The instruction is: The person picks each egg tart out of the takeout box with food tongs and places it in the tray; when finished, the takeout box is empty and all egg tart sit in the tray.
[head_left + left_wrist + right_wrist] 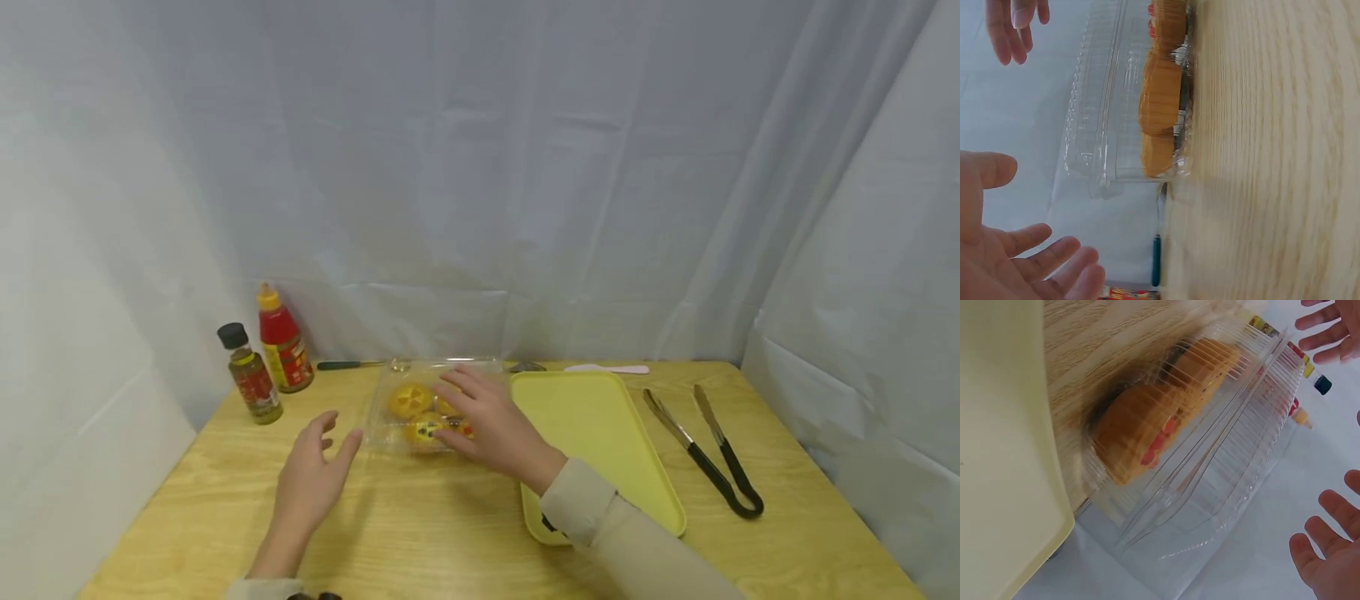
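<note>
A clear plastic clamshell container [375, 421] sits on the wooden table with its lid down. Inside are several yellow-orange cakes [410, 401], one with a printed face or label over it and red bits beside. My right hand [498, 425] is above the container's right side, fingers spread and relaxed, hiding part of it. To the container's left, my left hand [307, 479] hovers with thumb and fingers apart, holding nothing. In the left wrist view both hands stay off the container wall [1094, 106]; the right wrist view shows a gap between the fingers [1329, 537] and the lid [1229, 469].
A yellow tray [577, 417] lies right of the container, with black-handled tongs [720, 467] beyond it. At the back left stand a red sauce bottle [285, 346] and a dark-capped bottle [257, 387]. A green-handled utensil [348, 364] and a pink knife [611, 368] lie along the back edge.
</note>
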Available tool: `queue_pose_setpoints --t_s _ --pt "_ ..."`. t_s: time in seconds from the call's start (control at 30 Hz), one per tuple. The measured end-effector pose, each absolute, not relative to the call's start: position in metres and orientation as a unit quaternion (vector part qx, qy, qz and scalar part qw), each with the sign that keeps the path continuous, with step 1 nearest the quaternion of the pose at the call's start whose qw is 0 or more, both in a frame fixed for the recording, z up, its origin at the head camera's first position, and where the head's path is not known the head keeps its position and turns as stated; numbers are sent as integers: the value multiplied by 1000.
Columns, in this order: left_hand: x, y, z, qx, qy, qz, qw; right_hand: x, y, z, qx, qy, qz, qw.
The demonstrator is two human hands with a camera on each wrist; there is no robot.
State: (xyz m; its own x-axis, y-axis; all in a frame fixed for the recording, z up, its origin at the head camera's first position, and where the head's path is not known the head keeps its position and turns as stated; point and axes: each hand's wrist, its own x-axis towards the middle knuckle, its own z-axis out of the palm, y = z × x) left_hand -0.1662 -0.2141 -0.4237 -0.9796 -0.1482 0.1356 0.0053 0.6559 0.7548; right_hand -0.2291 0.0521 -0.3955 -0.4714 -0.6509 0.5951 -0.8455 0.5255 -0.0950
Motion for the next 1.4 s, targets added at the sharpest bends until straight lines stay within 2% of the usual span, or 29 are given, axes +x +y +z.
queue_pose_setpoints --t_s 0.43,0.7,0.97,1.4 --pt "-180 -219 -429 100 -810 -578 -6 -236 23 -389 457 -855 132 208" --pt "-183 -217 -441 122 -748 -652 -21 -232 4 -386 472 -852 97 206" --pt "-182 -218 -457 111 -678 -726 -29 -236 -9 -394 447 -878 64 161" --pt "-184 -220 -472 96 -614 -782 -44 -239 -15 -409 434 -888 34 146"
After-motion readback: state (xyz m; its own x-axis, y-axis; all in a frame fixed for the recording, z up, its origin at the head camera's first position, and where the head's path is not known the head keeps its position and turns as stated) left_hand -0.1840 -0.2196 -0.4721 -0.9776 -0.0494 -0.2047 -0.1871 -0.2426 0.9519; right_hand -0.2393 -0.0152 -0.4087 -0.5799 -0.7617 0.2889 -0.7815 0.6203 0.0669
